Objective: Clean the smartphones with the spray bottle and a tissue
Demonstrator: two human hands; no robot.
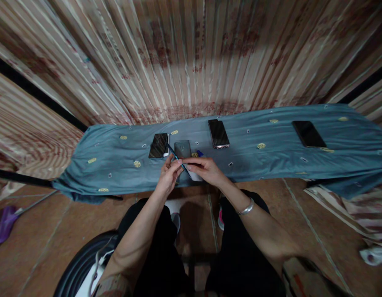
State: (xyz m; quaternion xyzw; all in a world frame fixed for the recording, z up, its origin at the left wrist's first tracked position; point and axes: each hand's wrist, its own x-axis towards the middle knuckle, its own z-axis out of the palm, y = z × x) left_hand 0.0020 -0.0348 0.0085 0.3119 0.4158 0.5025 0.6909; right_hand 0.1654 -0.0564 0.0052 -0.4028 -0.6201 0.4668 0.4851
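While both hands meet over the near edge of the blue-grey cloth [116,173], a thin blue tool [176,157] sits pinched in the left hand [170,175], thumb and forefinger pressed together on its lower end, its slim shaft slanting up and away to the left of the fingertips. Right beside it, the right hand [205,169] clamps a small pale flat piece [195,176], which peeks out just under those fingers; what it is cannot be told. The two sets of fingertips are almost touching. Just beyond the left fingers lies a dark phone [158,145] resting on something white, and a grey phone [182,149], back up, lies just beyond the gap between the hands. Farther right, past the right fingers, another black phone [218,133] lies screen up, and well off to the right a fourth phone [308,133] lies alone. Open cloth spreads wide on either side of the hands; its near edge runs right under the wrists, with tiled floor below. Both forearms reach forward from the lap and converge, wrists bent slightly inward, a silver bangle [247,207] on the right wrist.
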